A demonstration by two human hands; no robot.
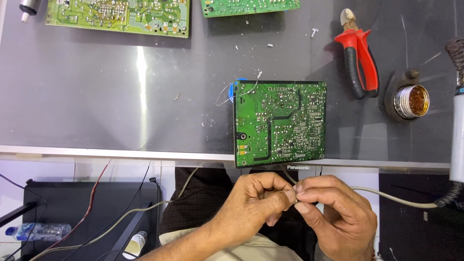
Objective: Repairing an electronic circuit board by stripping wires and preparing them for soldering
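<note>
At the lower centre of the frame, the left hand point(251, 203) and right hand point(333, 212) meet fingertip to fingertip, pinched shut on a thin grey wire point(290, 177) that runs up toward the green rectangular circuit board point(279, 123) directly above.

A grey counter point(96, 96) carries 3 green circuit boards: 1 in the middle point(280, 123) overhanging the front edge, 2 at the back point(118, 17) point(249, 6). Red-handled cutters point(358, 55) and a round tin point(410, 100) lie to the right.
</note>
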